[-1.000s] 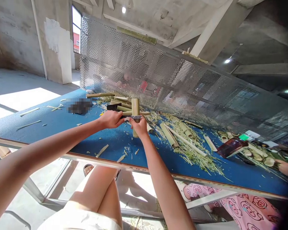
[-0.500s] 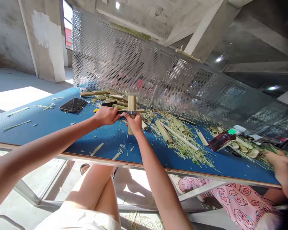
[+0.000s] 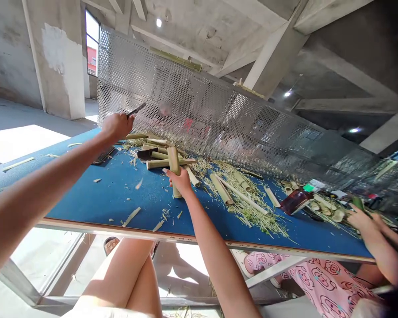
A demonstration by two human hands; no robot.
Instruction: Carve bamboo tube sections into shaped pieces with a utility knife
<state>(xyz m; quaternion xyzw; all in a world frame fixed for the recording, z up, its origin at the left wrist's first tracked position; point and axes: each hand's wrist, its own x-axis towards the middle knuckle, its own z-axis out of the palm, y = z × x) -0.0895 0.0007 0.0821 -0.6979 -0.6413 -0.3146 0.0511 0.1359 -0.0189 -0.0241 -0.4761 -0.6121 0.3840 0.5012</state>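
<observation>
Bamboo tube [image 3: 174, 160], near-upright above the blue tabletop [image 3: 96, 198]. Far left, left grip [image 3: 116, 126] closed on a small knife [image 3: 136, 109], held up clear of the work; right grip [image 3: 182, 182] wrapped firmly round the tube's lower half. Seemingly mid-trimming, the next move calling for the blade against the tube wall. Further right, piled shavings [image 3: 248, 212], then a co-worker's hand [image 3: 360, 218].
</observation>
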